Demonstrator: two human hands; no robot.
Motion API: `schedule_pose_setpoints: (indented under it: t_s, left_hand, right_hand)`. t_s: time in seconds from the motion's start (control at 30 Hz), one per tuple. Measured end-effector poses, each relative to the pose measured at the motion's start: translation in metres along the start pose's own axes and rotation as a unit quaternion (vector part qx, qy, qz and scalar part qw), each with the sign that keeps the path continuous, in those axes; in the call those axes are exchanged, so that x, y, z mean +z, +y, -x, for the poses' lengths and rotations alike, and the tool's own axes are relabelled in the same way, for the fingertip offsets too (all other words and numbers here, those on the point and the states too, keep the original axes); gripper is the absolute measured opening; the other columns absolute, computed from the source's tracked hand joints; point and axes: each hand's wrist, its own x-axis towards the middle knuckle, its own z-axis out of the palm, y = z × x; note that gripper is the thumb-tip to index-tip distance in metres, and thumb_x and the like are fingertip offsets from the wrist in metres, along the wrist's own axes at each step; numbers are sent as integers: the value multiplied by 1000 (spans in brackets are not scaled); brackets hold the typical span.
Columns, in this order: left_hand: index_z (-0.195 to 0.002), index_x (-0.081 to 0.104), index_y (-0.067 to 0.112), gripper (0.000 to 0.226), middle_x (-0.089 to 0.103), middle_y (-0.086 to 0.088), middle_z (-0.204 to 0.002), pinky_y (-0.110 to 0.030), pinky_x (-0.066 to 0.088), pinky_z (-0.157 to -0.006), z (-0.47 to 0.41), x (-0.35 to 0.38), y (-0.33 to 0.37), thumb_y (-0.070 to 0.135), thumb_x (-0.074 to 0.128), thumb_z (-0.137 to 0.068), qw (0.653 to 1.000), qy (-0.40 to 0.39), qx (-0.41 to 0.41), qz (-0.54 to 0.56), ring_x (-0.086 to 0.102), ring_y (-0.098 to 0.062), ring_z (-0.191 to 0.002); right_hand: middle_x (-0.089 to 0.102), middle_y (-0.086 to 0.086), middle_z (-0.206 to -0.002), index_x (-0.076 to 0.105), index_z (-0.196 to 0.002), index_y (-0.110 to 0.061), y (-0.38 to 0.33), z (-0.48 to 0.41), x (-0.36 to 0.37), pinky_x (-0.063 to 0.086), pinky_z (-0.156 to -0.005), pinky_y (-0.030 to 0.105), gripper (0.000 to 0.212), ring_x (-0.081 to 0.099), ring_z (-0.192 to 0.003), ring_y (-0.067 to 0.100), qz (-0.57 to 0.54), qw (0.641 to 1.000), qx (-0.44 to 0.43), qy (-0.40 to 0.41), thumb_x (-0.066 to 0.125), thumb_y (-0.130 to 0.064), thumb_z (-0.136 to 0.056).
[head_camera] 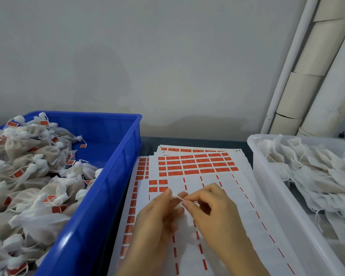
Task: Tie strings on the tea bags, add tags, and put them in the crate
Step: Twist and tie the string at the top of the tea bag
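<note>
Left hand [159, 214] and right hand [213, 208], fingertips pinching one thin white string [180, 198] between them, hovered over tag sheets [197, 166]; blue crate [108, 176] of tagged tea bags [28, 166] stood left.

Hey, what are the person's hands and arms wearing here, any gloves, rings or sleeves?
Nothing shows: the left hand and right hand are bare, without gloves, rings or watch, and no sleeve appears anywhere down to the picture's lower edge. Nails look short.
</note>
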Motion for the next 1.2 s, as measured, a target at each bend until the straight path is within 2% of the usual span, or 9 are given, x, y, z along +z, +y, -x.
schedule_pose_setpoints:
  t_s: [0.13, 0.27, 0.37, 0.53, 0.7, 0.77, 0.97, 1.07, 1.2]
  left_hand:
    - [-81, 79, 17, 29, 74, -7, -97, -26, 43, -58, 4, -3, 6, 39, 65, -68, 983, -82, -140, 90, 63, -19, -81]
    - [-81, 76, 20, 49, 74, 1, -96, -27, 46, -66, 2, -3, 5, 59, 49, -66, 987, -64, -120, -90, 65, -21, -96]
    - [-83, 72, 20, 62, 75, 0, -89, -21, 49, -54, -4, -8, 5, 67, 33, -76, 975, -86, -119, -167, 68, -19, -86]
    - [-93, 68, 27, 40, 75, 2, -91, -29, 56, -75, -9, -16, 6, 59, 54, -73, 970, -125, -105, -180, 72, -18, -86]
    - [-76, 77, 12, 18, 74, -11, -82, -23, 49, -54, -5, -15, 11, 28, 71, -79, 969, -109, -140, -173, 68, -19, -63]
    - [-81, 75, 7, 17, 70, -10, -72, -23, 46, -52, -2, -16, 13, 23, 69, -82, 966, -96, -117, -209, 62, -15, -55]
    - [-86, 71, 12, 17, 65, -6, -72, -20, 46, -57, 5, -19, 24, 28, 66, -84, 932, -111, -71, -337, 55, -15, -62]
    - [-91, 69, 14, 15, 66, -9, -85, -18, 46, -57, 6, -20, 28, 26, 67, -84, 912, -111, -77, -387, 55, -15, -67]
    - [-95, 65, 28, 11, 67, 6, -88, -12, 47, -63, 7, -20, 25, 26, 67, -84, 871, -127, -25, -474, 61, -8, -80]
  right_hand:
    - [35, -31, -91, 48, -75, -40, -3, 2, 0, 37, -73, -2, 17, 48, -82, -4, -8, 999, -46, -1, 63, -38, -83]
    - [39, -32, -93, 49, -75, -41, -2, 2, -4, 38, -76, 0, 17, 49, -87, -5, -24, 996, -82, 1, 64, -36, -82]
    - [45, -29, -89, 53, -78, -36, -2, 3, -6, 39, -74, 2, 14, 44, -94, -12, -39, 993, -109, -17, 65, -31, -83]
    - [49, -28, -77, 52, -79, -38, -1, 6, -4, 40, -74, 3, 13, 46, -90, -16, -36, 989, -97, -109, 61, -33, -86]
    - [52, -25, -78, 51, -76, -39, 3, 7, -6, 40, -73, 3, 18, 48, -89, -13, -35, 988, -70, -134, 62, -30, -87]
    - [52, -23, -79, 52, -74, -38, 5, 7, -7, 41, -72, 5, 19, 47, -88, -12, -32, 988, -69, -133, 63, -29, -86]
    - [45, -26, -93, 44, -67, -38, 6, 8, -9, 33, -88, 4, 28, 41, -102, -5, -15, 987, -73, -140, 63, -28, -84]
    - [42, -31, -101, 45, -65, -38, 4, 9, -10, 26, -87, 0, 28, 34, -110, -8, -10, 986, -78, -149, 64, -27, -83]
    - [33, -47, -108, 47, -62, -36, 5, 8, -7, 15, -94, 5, 28, 22, -118, -19, 5, 977, -79, -197, 63, -25, -82]
